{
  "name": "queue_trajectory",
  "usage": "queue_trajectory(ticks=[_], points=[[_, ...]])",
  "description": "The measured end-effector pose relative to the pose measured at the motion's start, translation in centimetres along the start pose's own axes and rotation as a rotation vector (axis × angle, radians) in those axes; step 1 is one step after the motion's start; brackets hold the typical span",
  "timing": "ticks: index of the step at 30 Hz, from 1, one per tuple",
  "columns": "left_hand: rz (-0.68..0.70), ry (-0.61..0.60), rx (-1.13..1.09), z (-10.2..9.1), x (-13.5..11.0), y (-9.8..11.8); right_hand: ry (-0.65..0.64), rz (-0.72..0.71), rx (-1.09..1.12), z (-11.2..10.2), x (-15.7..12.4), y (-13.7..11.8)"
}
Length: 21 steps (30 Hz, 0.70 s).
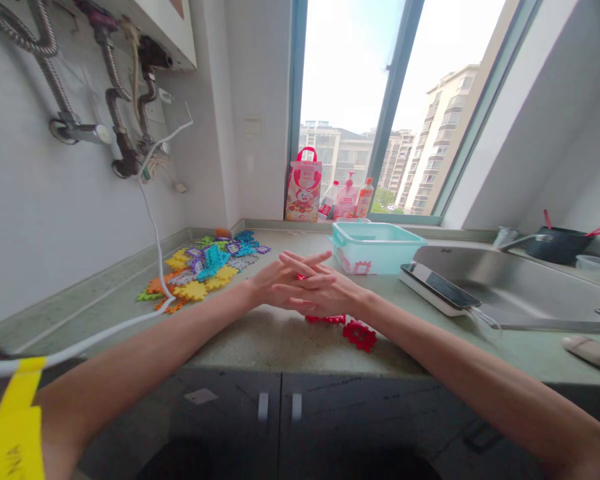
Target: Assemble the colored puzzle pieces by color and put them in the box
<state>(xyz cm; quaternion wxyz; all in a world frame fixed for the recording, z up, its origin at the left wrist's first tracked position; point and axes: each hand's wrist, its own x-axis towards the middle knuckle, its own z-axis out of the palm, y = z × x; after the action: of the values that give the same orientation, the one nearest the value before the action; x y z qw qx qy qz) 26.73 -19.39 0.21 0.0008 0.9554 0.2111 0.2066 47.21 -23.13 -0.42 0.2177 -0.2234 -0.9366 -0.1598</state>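
Observation:
My left hand (273, 287) and my right hand (337, 293) meet over the middle of the counter, their fingers overlapping and crossing. A sliver of a red toothed plastic piece (301, 276) shows between the fingers; the rest of it is hidden by my hands. Just below them, a row of flat red pieces (330, 319) lies partly covered on the counter. Beside it, near my right wrist, is another red toothed piece (360, 335). A teal plastic bin (380, 241) stands behind my right hand, with reddish pieces visible through its wall.
A pile of coloured toothed pieces (207, 263) lies at the left, crossed by a white cable (153, 220). To the right, a phone (440, 288) rests on a white box by the sink (500, 287). Bottles (347, 200) and a pink bag (304, 190) stand at the window.

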Motion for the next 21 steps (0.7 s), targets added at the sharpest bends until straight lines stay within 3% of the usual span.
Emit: queue_trajectory(ticks=[3,7,10,14,21], points=[[0.193,0.087,0.176,-1.9,0.6,-2.4,0.099,0.096,-0.021,-2.1,-1.1,1.0],[0.227,0.15,0.381,-3.6,0.0,-6.5,0.068,0.303,0.069,-4.3,-3.0,2.9],[0.171,0.131,0.475,-4.8,-1.0,-8.9,-0.022,0.417,0.131,-5.5,-4.2,4.4],[-0.016,0.139,0.529,-6.2,-1.9,-10.2,-0.171,0.521,0.172,-6.3,-5.2,5.6],[-0.168,-0.021,0.295,-7.4,-1.8,-11.8,-0.345,0.567,0.147,-6.5,-5.9,6.0]])
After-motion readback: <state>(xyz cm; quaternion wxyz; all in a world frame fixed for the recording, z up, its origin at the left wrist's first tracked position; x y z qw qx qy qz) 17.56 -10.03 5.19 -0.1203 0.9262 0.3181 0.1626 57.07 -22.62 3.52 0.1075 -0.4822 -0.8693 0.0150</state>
